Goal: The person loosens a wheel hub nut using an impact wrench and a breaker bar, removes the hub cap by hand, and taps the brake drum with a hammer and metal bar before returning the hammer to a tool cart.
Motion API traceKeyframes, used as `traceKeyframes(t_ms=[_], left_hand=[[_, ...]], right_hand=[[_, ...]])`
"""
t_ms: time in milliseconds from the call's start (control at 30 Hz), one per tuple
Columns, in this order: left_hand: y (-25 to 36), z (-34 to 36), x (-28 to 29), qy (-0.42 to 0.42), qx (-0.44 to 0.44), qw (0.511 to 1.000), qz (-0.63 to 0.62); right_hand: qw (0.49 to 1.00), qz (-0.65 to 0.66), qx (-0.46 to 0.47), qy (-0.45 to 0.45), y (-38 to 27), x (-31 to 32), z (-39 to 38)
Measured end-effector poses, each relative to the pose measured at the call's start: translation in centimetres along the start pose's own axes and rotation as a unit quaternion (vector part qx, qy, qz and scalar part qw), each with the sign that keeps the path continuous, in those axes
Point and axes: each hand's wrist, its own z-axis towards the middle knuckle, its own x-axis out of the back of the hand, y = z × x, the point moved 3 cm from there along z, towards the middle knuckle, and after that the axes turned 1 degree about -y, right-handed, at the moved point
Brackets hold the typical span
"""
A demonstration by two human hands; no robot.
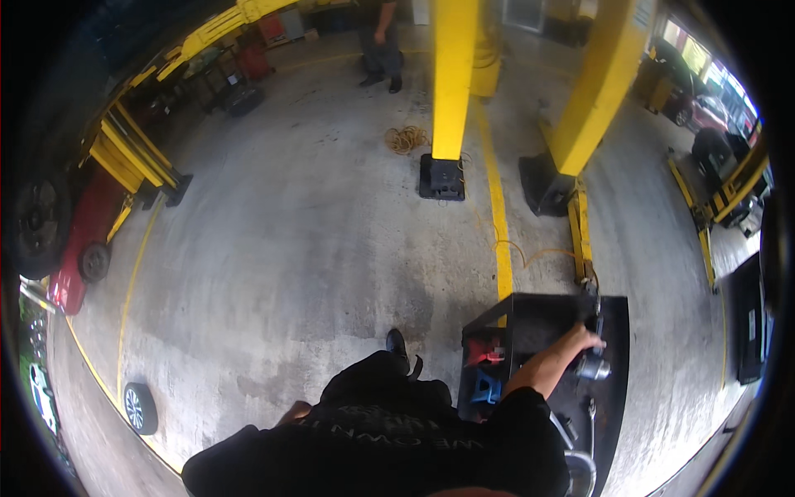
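My right hand (583,339) is closed on a silver-and-black air tool (594,366) over a black tool cart (530,315); an orange hose (548,253) runs toward it. Beside that hand, the cart holds long metal tools (591,427), with a red stand (483,350) and a blue stand (487,384) at its left. My left hand (296,412) shows only slightly beside my dark shirt, its fingers hidden.
Yellow lift posts (450,83) stand ahead near a coiled hose (406,139). A person (379,50) stands beyond. At left are a red car (83,240) and a loose wheel (140,408); more lift equipment (704,207) is at right.
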Motion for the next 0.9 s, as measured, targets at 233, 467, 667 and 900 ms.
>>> traceKeyframes(t_ms=[233, 467, 667, 900], left_hand=[[-2.1, 5.0, 21.5, 0.278, 0.115, 0.845, -0.443], [1.6, 4.0, 24.7, 0.322, 0.147, 0.814, -0.461], [1.7, 1.7, 14.1, 0.272, 0.231, 0.781, -0.513], [0.2, -4.2, 0.8, 0.304, 0.338, 0.664, -0.593]], right_hand=[[0.941, -0.333, 0.017, -0.052, 12.0, 1.5, -17.4], [0.716, -0.609, 0.109, -0.323, 18.2, -9.3, -33.4], [0.606, -0.61, 0.082, -0.504, 23.1, -11.5, -43.6], [0.478, -0.472, -0.328, -0.665, 28.2, -5.2, -59.1]])
